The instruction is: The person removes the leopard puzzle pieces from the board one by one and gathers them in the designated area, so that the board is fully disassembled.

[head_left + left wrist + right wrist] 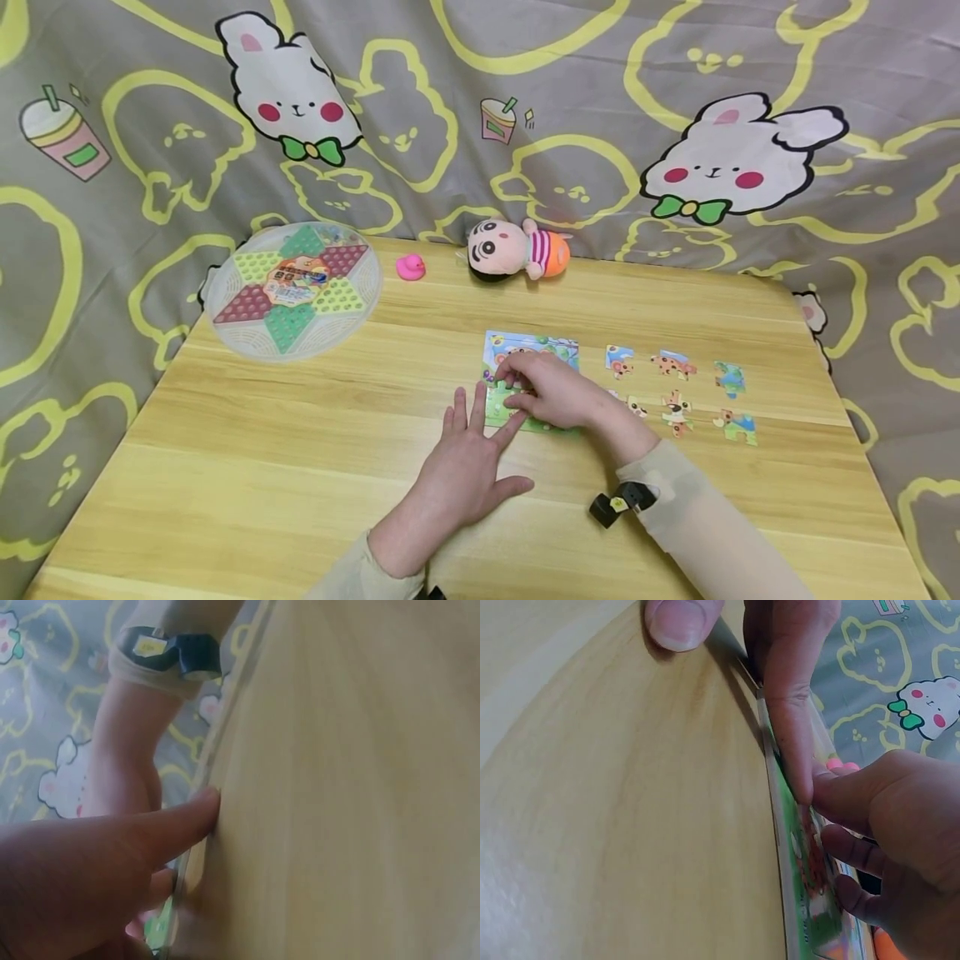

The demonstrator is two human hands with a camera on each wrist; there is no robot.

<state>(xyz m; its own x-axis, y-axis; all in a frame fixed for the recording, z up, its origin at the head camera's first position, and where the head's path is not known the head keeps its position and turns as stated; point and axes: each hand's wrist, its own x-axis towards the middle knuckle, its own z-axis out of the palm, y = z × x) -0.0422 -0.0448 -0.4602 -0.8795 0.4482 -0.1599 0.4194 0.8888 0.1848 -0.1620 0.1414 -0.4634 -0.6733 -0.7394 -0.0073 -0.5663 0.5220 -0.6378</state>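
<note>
A jigsaw puzzle board with a colourful cartoon picture lies flat on the wooden table. My right hand arches over it with curled fingers; thumb and fingertips pinch a green puzzle piece at the board's left side. The right wrist view shows the right hand from the side, its fingertips low at the board. My left hand lies spread with straight fingers, the index finger touching the board's lower left edge. Its thumb rests on the table. The curled hand covers much of the picture.
Several loose puzzle pieces lie in rows right of the board. A round Chinese checkers board, a pink rubber duck and a plush doll stand along the back. A patterned curtain hangs behind the table.
</note>
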